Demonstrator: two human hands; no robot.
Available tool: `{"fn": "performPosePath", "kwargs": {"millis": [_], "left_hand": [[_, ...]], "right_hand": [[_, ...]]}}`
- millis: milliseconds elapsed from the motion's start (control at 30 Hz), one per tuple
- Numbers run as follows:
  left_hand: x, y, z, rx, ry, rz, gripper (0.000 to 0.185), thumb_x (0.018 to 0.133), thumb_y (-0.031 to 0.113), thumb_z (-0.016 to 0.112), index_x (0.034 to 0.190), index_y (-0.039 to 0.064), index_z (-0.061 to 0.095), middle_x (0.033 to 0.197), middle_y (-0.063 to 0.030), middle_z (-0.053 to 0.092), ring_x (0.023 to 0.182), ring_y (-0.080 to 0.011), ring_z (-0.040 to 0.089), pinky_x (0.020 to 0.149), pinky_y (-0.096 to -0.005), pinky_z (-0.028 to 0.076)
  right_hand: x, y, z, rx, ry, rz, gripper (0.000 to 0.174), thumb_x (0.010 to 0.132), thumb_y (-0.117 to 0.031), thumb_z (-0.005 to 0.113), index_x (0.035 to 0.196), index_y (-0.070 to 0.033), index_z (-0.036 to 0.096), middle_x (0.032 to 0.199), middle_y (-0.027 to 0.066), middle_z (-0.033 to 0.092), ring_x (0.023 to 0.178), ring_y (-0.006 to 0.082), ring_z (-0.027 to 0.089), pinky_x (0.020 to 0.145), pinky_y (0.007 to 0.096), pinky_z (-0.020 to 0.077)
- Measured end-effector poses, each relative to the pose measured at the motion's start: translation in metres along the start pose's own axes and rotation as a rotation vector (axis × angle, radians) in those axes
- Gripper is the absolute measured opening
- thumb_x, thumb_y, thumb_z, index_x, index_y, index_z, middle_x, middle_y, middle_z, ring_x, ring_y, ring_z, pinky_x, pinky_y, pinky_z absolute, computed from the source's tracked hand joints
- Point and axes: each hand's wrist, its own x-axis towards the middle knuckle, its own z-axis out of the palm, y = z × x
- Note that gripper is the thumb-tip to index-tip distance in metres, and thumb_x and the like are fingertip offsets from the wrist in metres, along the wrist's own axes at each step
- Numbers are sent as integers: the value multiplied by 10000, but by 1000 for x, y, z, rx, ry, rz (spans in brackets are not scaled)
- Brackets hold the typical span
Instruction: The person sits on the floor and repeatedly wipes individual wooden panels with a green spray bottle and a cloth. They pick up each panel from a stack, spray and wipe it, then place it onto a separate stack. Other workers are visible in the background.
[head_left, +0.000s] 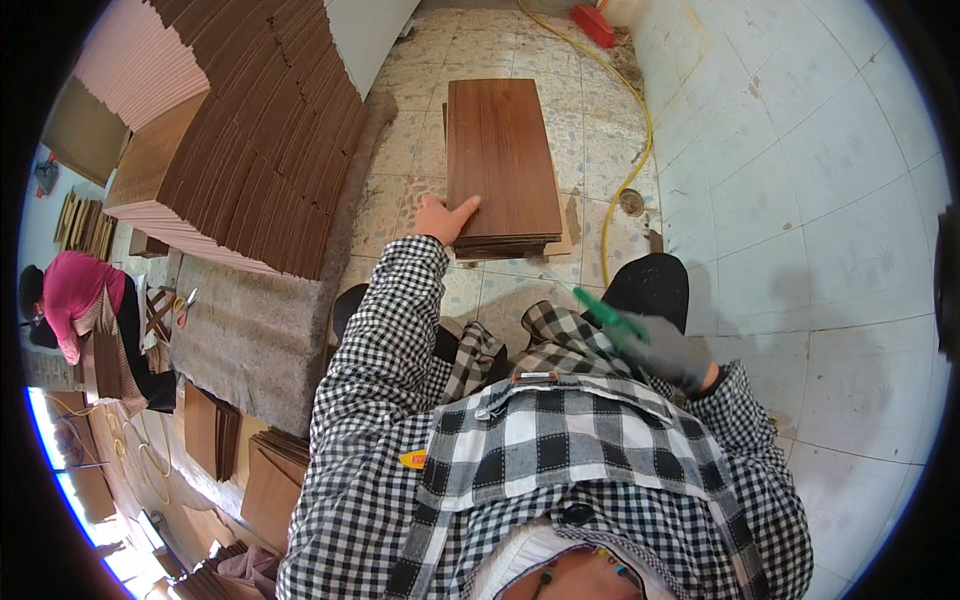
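Note:
A small stack of reddish-brown wood-look boards (504, 157) lies on the tiled floor in front of me. Bare, my left hand (446, 217) rests at the stack's near left corner, thumb on the top board and fingers along its side. My right hand (667, 349), in a grey glove, is closed round a slim green tool (600, 311) near my right knee; blur hides what kind it is. The edges of more boards show under the top one.
Tall stacks of boards (255, 150) stand at left on a grey padded surface (240, 337), with orange-handled scissors (182, 307). Another person (82, 300) bends at far left. A yellow hose (646, 142) runs along the tiled wall (795, 187), near a red brush (592, 24).

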Motion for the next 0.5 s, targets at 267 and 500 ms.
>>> {"fn": "performPosePath", "kwargs": {"millis": [267,500], "left_hand": [[-1,-30,-10,-140,42,79,680,875,486,724,1214,-75,544,1129,-238,657,959,-324,669,817,-408,547],[-72,-58,-19,-140,-319,73,746,889,473,719,1320,-80,466,1218,-286,626,1079,-383,641,906,-436,524]], "right_hand": [[49,-62,-13,-98,-112,-3,592,1004,-571,445,1295,-75,588,853,199,674,832,313,686,736,433,515],[116,-101,-13,-307,-89,-197,679,986,-676,318,1357,-155,548,1039,247,681,857,397,688,755,481,547]]}}
